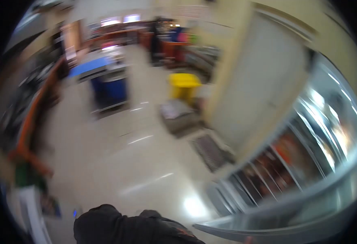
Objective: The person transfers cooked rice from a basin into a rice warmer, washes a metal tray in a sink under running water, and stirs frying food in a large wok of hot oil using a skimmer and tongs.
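Dark clothing (117, 227) of my own body fills the lower middle of the head view. My left hand does not show. At the bottom edge, a small pinkish patch that looks like a fingertip of my right hand (248, 240) lies by the lower edge of a glass-fronted display cabinet (292, 215); its other fingers are out of frame. Inside the cabinet are shelves with blurred reddish and brown goods (270, 168). The whole picture is smeared by motion.
Tiled floor (101, 162) runs ahead past a blue-topped cart (91, 67). A yellow bin (184, 81), a grey box (178, 118) and a dark mat (212, 152) stand or lie near a pale door (255, 81). A long orange-edged counter (34, 114) lines the left side.
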Tool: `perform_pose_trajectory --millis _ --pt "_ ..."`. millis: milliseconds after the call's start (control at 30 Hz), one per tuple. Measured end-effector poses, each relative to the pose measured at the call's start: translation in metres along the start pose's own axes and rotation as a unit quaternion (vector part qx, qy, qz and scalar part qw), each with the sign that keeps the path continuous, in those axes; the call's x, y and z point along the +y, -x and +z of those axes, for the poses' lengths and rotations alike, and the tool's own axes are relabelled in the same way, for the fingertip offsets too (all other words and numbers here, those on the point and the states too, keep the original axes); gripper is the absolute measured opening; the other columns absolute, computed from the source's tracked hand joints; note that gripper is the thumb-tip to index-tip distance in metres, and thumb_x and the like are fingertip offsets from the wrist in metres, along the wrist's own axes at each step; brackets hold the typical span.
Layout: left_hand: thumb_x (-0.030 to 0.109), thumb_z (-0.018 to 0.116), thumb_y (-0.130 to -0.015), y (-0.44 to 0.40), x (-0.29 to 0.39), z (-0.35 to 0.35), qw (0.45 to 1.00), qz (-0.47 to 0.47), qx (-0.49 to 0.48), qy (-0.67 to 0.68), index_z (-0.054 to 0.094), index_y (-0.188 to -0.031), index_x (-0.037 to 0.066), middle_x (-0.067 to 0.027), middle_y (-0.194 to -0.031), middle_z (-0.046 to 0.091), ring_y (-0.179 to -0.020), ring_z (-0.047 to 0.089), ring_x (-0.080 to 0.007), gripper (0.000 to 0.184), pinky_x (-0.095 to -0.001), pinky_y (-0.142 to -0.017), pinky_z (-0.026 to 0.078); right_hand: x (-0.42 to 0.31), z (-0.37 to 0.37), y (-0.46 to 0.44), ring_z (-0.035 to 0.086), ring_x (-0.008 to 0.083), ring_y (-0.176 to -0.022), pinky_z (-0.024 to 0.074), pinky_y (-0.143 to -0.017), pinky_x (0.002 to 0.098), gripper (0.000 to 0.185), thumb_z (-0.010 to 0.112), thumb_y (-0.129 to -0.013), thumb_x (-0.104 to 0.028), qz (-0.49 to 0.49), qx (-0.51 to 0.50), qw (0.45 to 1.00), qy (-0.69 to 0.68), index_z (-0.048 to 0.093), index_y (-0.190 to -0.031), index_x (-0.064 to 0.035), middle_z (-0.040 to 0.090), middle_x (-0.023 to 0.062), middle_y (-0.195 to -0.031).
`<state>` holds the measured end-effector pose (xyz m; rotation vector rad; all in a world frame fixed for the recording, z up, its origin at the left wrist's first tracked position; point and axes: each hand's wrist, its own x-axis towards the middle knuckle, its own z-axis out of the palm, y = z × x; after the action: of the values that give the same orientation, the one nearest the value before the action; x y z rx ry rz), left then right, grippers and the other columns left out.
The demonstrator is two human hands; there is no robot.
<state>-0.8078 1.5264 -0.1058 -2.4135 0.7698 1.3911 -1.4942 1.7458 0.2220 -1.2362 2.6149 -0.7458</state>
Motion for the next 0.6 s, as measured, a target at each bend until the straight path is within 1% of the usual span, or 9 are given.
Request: perform_pose_trajectory --millis 100,167,200,233,300,367,433,533,600 --pt "0.030 0.050 -0.086 -0.025 -0.128 -0.003 0.992 -0.075 0.001 0.098 0.055 -0.100 0.007 -0.0120 -0.098 0.055 -0.090 0.053 -0.0248 0.027 -0.0420 -0.078 0.042 -0.084 0.083 -0.060 0.050 0.0238 -0.113 0.0430 -0.096 0.0357 0.046 0.057 -0.085 -0.018 -0.093 -0.045 0.995 0.012 0.042 -0.126 -0.0030 0.049 0.0163 -0.125" --pt "0.029 0.051 -0.085 -0.035 -0.163 0.001 0.971 -0.100 -0.003 0.217 0.053 -0.099 0.007 -0.0117 -0.096 0.054 -0.087 0.052 -0.0239 0.026 -0.0414 -0.076 0.042 -0.143 0.142 -0.098 0.050 0.0244 -0.112 0.0432 -0.095 0.0361 0.046 0.058 -0.085 -0.019 -0.142 -0.096 0.985 0.015 0.043 -0.125 -0.0029 0.050 0.0166 -0.123" --pt "0.025 0.051 -0.085 -0.034 -0.171 -0.001 0.842 -0.195 -0.040 0.501 0.054 -0.086 0.005 -0.0118 -0.078 0.056 -0.070 0.055 -0.0222 0.020 -0.0396 -0.062 0.047 -0.175 0.175 -0.116 0.051 0.0248 -0.112 0.0434 -0.095 0.0364 0.046 0.058 -0.084 -0.019 -0.165 -0.123 0.978 0.017 0.043 -0.125 -0.0029 0.050 0.0167 -0.123" --pt "0.025 0.050 -0.085 -0.035 -0.175 0.001 0.834 -0.193 -0.024 0.515 0.053 -0.089 0.005 -0.0121 -0.081 0.057 -0.071 0.055 -0.0234 0.021 -0.0412 -0.063 0.048 -0.206 0.208 -0.129 0.051 0.0251 -0.111 0.0435 -0.094 0.0366 0.046 0.059 -0.084 -0.019 -0.184 -0.153 0.971 0.020 0.044 -0.124 -0.0029 0.050 0.0168 -0.122" --pt "0.024 0.048 -0.085 -0.048 -0.159 -0.023 0.821 -0.170 0.019 0.545 0.050 -0.096 0.004 -0.0127 -0.086 0.059 -0.072 0.056 -0.0260 0.023 -0.0443 -0.065 0.049 -0.269 0.274 -0.148 0.051 0.0258 -0.111 0.0437 -0.094 0.0371 0.045 0.059 -0.083 -0.019 -0.213 -0.215 0.953 0.022 0.045 -0.123 -0.0028 0.051 0.0170 -0.120" --pt "0.021 0.049 -0.087 -0.042 -0.130 -0.058 0.843 -0.128 0.001 0.522 0.051 -0.108 0.003 -0.0144 -0.098 0.061 -0.080 0.060 -0.0311 0.028 -0.0453 -0.067 0.051 -0.334 0.342 -0.165 0.052 0.0265 -0.110 0.0440 -0.093 0.0375 0.045 0.060 -0.082 -0.019 -0.239 -0.275 0.930 0.038 0.046 -0.122 -0.0028 0.052 0.0173 -0.119" --pt "0.018 0.053 -0.087 -0.031 -0.096 -0.101 0.841 -0.087 -0.023 0.534 0.053 -0.111 0.002 -0.0148 -0.101 0.062 -0.081 0.061 -0.0276 0.029 -0.0431 -0.068 0.052 -0.390 0.407 -0.175 0.052 0.0271 -0.109 0.0442 -0.092 0.0380 0.045 0.061 -0.081 -0.019 -0.252 -0.339 0.903 0.071 0.047 -0.121 -0.0027 0.053 0.0175 -0.118" --pt "0.019 0.051 -0.087 -0.078 -0.072 -0.132 0.778 -0.084 -0.002 0.623 0.055 -0.112 0.002 -0.0146 -0.100 0.063 -0.081 0.062 -0.0289 0.030 -0.0420 -0.068 0.052 -0.461 0.502 -0.189 0.053 0.0281 -0.108 0.0446 -0.091 0.0387 0.044 0.062 -0.080 -0.019 -0.264 -0.420 0.857 0.138 0.048 -0.119 -0.0026 0.054 0.0178 -0.116" --pt "0.016 0.047 -0.088 -0.135 -0.061 -0.141 0.752 -0.131 -0.001 0.646 0.054 -0.113 0.003 -0.0132 -0.102 0.063 -0.081 0.062 -0.0286 0.029 -0.0416 -0.069 0.053 -0.500 0.567 -0.201 0.054 0.0288 -0.107 0.0448 -0.091 0.0391 0.044 0.063 -0.079 -0.019 -0.269 -0.461 0.825 0.187 0.049 -0.118 -0.0026 0.055 0.0181 -0.114"
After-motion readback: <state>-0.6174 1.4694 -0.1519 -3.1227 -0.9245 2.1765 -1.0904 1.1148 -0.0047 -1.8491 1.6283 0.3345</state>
